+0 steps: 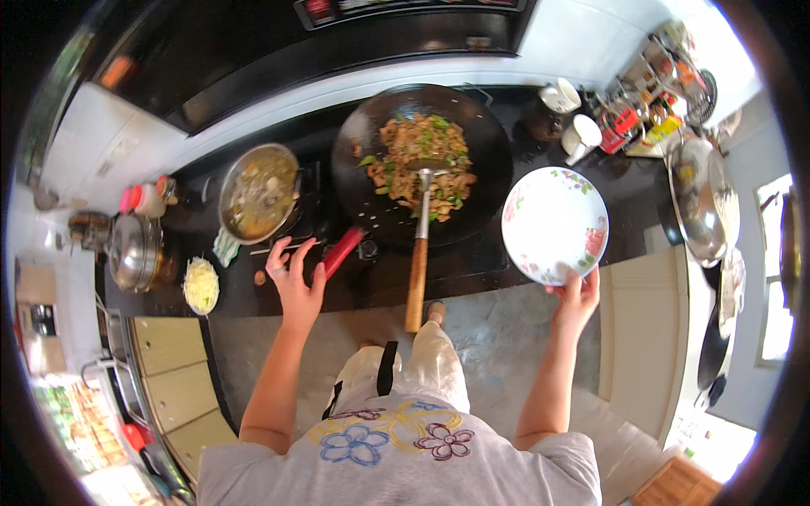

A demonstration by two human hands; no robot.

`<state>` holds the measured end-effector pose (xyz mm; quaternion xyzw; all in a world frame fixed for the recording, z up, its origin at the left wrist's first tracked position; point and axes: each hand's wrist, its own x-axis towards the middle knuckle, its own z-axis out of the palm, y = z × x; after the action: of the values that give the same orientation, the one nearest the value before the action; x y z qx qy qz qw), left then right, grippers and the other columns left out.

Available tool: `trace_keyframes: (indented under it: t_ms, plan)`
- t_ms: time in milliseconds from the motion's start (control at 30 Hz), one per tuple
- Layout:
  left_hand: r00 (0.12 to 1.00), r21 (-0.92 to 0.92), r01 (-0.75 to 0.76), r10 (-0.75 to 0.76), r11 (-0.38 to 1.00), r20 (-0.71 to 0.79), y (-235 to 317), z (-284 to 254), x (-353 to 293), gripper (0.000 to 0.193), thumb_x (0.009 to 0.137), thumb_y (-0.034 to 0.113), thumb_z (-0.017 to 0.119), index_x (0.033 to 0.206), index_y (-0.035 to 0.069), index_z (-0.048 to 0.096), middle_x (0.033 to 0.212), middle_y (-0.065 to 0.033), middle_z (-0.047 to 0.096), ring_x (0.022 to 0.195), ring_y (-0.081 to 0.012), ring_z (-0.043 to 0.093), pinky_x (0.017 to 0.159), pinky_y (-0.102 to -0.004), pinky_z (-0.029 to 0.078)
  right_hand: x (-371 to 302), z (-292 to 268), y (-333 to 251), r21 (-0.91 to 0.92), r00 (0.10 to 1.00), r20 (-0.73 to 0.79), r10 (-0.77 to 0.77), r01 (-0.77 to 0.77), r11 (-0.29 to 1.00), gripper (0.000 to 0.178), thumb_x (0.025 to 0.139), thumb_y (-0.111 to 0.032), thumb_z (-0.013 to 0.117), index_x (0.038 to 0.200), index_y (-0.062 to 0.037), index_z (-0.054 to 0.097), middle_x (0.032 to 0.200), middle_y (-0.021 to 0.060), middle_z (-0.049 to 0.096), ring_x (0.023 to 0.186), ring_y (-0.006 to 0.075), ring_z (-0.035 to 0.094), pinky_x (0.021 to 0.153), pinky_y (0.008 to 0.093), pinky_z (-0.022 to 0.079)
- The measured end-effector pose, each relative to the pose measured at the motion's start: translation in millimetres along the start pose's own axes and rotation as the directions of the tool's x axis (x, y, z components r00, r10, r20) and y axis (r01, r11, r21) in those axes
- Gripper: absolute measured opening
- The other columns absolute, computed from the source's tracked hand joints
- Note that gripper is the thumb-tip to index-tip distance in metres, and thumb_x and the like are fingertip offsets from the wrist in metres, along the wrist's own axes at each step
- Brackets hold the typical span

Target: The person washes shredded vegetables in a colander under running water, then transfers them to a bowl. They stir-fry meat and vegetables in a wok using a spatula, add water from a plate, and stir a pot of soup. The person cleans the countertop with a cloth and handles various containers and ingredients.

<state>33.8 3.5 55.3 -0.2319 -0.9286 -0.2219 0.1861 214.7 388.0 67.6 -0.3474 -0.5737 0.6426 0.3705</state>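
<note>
Right hand grips the near rim of a white plate with pink floral print, fingers closed on the edge; plate is held tilted just right of the wok, near the counter's front edge.

Left hand hovers over the black stovetop, fingers spread open, holding nothing; fingertips just beside the wok's red handle, contact unclear.

Wok sits centre-far, full of browned stir-fry with green bits; a metal spatula with wooden handle rests in it, handle pointing near, past the counter edge.

Left of the wok: steel pot of soup; further left a lidded steel pot; near it a small bowl of pale shredded stuff.

Far right: two white cups; behind them a cluster of small jars and packets, red and yellow labels, too small to tell apart; a glass lid lies right of the plate.
</note>
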Motion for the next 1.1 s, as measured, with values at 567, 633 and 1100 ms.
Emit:
trace_keyframes:
  t_ms: [567,633,1100]
  plan:
    - [0.494,-0.735,0.494,-0.545,-0.465,0.677,-264.3,-294.1,-337.5,0.045,0.101,0.036,0.047,0.133,0.004,0.044,0.114,-0.0101,0.062,0.093,-0.0214,0.065,0.080,-0.0380,0.056,-516.1,348.4,55.4,-0.352,0.136,0.903,0.407,-0.310,0.883,0.039,0.086,-0.011,0.054,0.123,0.0012,0.055,0.084,0.0115,0.068,0.058,0.0159,0.064,0.046,0.0246,0.051]
    - [0.472,-0.797,0.405,-0.643,-0.449,0.602,-308.3,-339.3,-376.2,0.045,0.100,0.036,0.047,0.132,0.004,0.044,0.115,-0.0101,0.062,0.094,-0.0212,0.065,0.080,-0.0371,0.056,-583.5,401.3,55.7,-0.456,-0.047,0.884,0.465,-0.305,0.836,0.037,0.087,-0.010,0.052,0.123,0.0010,0.054,0.083,0.0116,0.068,0.057,0.0171,0.064,0.047,0.0252,0.052]
    - [0.165,-0.957,0.006,-0.944,-0.290,0.287,-632.2,-475.4,-520.6,0.060,0.085,0.015,0.051,0.142,0.007,0.033,0.125,-0.0136,0.055,0.106,-0.0290,0.062,0.085,-0.0446,0.056,-949.3,727.8,149.6,-0.509,-0.528,0.728,0.438,0.012,0.861,0.039,0.087,-0.010,0.050,0.125,-0.0001,0.053,0.081,0.0099,0.066,0.052,0.0163,0.060,0.044,0.0264,0.048]
